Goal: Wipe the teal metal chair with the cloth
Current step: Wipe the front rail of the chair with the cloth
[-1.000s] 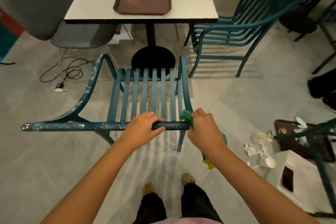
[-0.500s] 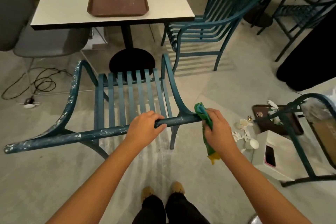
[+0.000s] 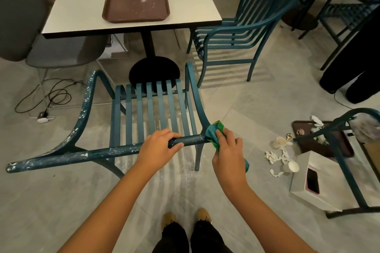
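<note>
Metal chair [image 3: 150,113] is stiff: your left hand [image 3: 159,150] wraps its fingers [image 3: 173,136] round the back rail [image 3: 191,140], and your right hand [image 3: 227,151] pinches the floppy cloth [image 3: 211,132] at 3 o'clock.

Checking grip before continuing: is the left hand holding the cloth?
No, the left hand grips the chair rail; the right hand holds the cloth.
</note>
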